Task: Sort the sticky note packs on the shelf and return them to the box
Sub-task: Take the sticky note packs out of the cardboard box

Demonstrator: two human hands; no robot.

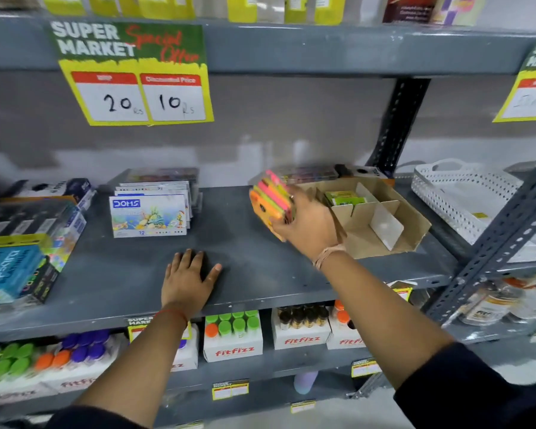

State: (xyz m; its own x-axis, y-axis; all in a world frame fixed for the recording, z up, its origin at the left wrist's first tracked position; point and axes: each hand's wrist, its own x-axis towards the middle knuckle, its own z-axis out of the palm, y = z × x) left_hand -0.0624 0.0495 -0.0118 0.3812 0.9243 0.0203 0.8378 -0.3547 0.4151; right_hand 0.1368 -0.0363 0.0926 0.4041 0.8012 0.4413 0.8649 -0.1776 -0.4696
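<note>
My right hand (pixel 307 226) grips a stack of sticky note packs (pixel 270 198) in orange, pink and green, held above the grey shelf (pixel 260 267) just left of the cardboard box (pixel 412 230). The box has white dividers and lies open on the shelf's right part; one green pack (pixel 345 196) sits in its back compartment. My left hand (pixel 188 280) rests flat on the shelf near its front edge, fingers spread, holding nothing.
DOMS crayon boxes (pixel 150 215) stand at the shelf's back left. Stacked stationery boxes (pixel 22 252) fill the far left. A white perforated basket (pixel 464 193) sits right of the upright post (pixel 508 230). Bottle cartons (pixel 232 335) line the shelf below.
</note>
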